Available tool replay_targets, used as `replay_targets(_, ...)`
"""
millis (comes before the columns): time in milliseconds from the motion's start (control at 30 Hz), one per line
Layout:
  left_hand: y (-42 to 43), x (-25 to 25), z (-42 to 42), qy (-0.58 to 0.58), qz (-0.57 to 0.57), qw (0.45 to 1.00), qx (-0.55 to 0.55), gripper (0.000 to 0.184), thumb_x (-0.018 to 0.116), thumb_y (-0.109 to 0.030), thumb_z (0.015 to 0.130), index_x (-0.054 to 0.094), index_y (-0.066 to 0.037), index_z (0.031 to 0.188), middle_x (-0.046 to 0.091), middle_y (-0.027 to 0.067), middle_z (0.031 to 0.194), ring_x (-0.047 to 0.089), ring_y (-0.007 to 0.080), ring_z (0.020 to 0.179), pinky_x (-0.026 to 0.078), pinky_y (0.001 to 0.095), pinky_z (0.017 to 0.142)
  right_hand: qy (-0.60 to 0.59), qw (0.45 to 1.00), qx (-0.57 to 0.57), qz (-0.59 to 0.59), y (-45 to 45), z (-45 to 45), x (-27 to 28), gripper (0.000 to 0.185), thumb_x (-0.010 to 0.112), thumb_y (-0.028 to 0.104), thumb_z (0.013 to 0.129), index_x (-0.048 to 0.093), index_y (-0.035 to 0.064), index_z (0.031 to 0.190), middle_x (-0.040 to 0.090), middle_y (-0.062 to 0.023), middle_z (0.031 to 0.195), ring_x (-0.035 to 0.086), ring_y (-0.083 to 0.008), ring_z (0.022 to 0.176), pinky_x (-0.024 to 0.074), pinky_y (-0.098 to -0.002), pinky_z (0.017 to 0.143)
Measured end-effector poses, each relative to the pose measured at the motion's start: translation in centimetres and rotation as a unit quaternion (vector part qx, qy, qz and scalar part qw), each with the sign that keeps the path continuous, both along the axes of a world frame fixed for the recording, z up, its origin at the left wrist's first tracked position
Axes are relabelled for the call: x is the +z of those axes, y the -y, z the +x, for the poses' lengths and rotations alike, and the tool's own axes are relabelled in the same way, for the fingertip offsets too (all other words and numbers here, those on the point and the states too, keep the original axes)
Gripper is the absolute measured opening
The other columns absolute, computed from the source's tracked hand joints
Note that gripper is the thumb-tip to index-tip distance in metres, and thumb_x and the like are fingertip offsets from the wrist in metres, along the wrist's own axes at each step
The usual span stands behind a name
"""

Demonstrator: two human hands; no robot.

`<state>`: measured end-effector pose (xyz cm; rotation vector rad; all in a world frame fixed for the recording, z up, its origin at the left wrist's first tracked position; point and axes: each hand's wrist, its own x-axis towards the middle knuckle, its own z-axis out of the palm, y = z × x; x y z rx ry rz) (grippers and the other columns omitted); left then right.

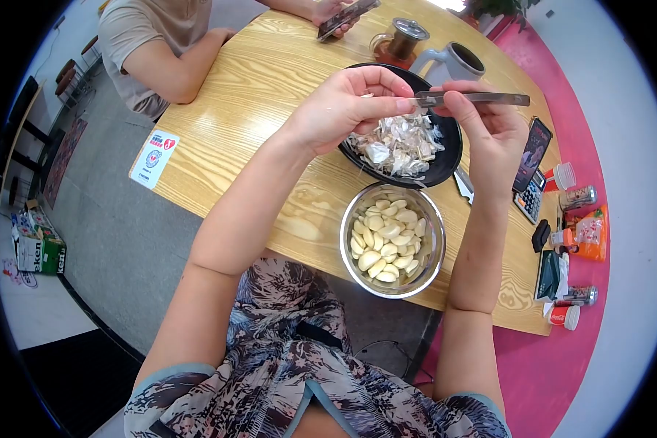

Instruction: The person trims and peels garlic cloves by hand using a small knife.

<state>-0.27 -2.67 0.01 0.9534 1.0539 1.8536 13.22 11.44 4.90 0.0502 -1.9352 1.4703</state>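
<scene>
A small knife with a dark handle is in my right hand, its tip pointing left. My left hand meets that tip with thumb and fingers pinched together; what they hold, if anything, is too small to make out. Both hands are over a black bowl of papery garlic skins. Nearer to me, a steel bowl holds several peeled garlic cloves.
Beyond the black bowl stand a glass teapot and a mug. Another person at the far left holds a phone. A propped phone, a calculator and a knife blade lie right.
</scene>
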Motion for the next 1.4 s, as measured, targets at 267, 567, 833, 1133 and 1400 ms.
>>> replay_targets(267, 0.0, 0.2, 0.3, -0.014, -0.001, 1.0, 0.016, 0.019, 0.069, -0.012, 0.085, 0.064, -0.004, 0.101, 0.066, 0.0007, 0.088, 0.041, -0.0014, 0.057, 0.027, 0.0148, 0.046, 0.024, 0.999, -0.003, -0.039, -0.5, 0.2, 0.2, 0.016, 0.066, 0.004, 0.087, 0.066, -0.0055, 0.099, 0.069, -0.0134, 0.089, 0.067, -0.017, 0.078, 0.0558, -0.0265, 0.072)
replay_targets(567, 0.1, 0.2, 0.2, -0.019, 0.007, 1.0, 0.019, 0.018, 0.069, -0.012, 0.086, 0.064, -0.003, 0.101, 0.064, -0.0002, 0.086, 0.039, -0.0008, 0.056, 0.027, 0.0153, 0.046, 0.028, 0.999, -0.011, -0.044, -0.5, 0.2, 0.2, 0.017, 0.065, 0.006, 0.087, 0.066, -0.0056, 0.099, 0.069, -0.0142, 0.089, 0.067, -0.017, 0.078, 0.0562, -0.0267, 0.073)
replay_targets(833, 0.3, 0.6, 0.4, -0.031, 0.006, 0.999, 0.008, 0.017, 0.066, -0.011, 0.088, 0.063, -0.003, 0.101, 0.065, 0.0011, 0.086, 0.039, -0.0006, 0.055, 0.026, 0.0152, 0.046, 0.023, 0.999, 0.0, -0.046, -0.6, 0.3, 0.2, 0.015, 0.065, 0.005, 0.087, 0.065, -0.0065, 0.097, 0.069, -0.0157, 0.089, 0.068, -0.0189, 0.076, 0.0572, -0.0284, 0.07)
replay_targets(1133, 0.8, 0.4, 0.0, -0.017, 0.036, 0.994, -0.1, 0.014, 0.063, -0.012, 0.09, 0.061, -0.003, 0.101, 0.064, 0.0029, 0.085, 0.039, -0.0003, 0.054, 0.026, 0.0154, 0.045, 0.063, 0.977, 0.134, -0.153, -2.1, 0.3, 0.0, 0.018, 0.063, 0.008, 0.087, 0.064, -0.0077, 0.096, 0.068, -0.0191, 0.089, 0.068, -0.0225, 0.074, 0.0574, -0.0298, 0.068)
replay_targets(1400, 0.8, 0.5, 0.0, -0.015, 0.046, 0.99, -0.13, 0.015, 0.063, -0.012, 0.09, 0.059, -0.004, 0.102, 0.064, 0.0035, 0.086, 0.04, 0.0, 0.055, 0.027, 0.0151, 0.045, 0.067, 0.969, 0.152, -0.183, -2.2, 0.3, -0.1, 0.017, 0.063, 0.009, 0.087, 0.064, -0.0063, 0.096, 0.068, -0.0189, 0.088, 0.068, -0.0219, 0.073, 0.0572, -0.0293, 0.068)
